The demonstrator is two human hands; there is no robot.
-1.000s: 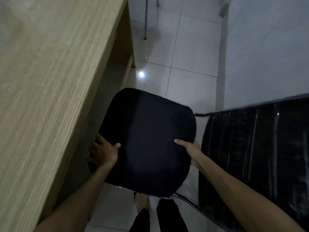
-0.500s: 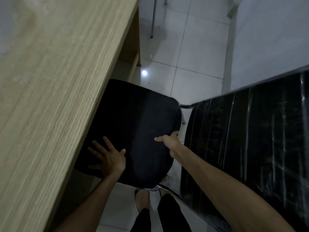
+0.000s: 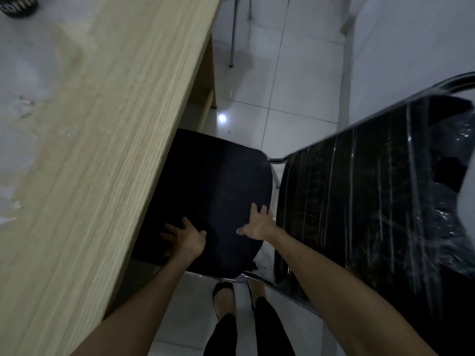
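Note:
A black chair stands below me, its padded seat [image 3: 213, 186] partly slid under the wooden desk [image 3: 97, 150]. Its backrest [image 3: 365, 214], wrapped in shiny plastic film, rises at the right on a chrome frame [image 3: 276, 159]. My left hand [image 3: 186, 236] lies flat on the near left part of the seat with fingers spread. My right hand [image 3: 258, 224] lies flat near the seat's right edge, fingers straight and spread, thumb pointing left. Neither hand grips anything.
The desk's edge runs diagonally over the seat's left side. White floor tiles [image 3: 295, 104] lie beyond the chair, with metal legs [image 3: 232, 34] of other furniture at the top. A white wall [image 3: 411, 47] stands at the right. My feet [image 3: 223, 296] are below the seat.
The chair has slid further left under the desk. My right hand has let go of the seat's right edge and now lies flat on top. My left hand stays flat on the seat.

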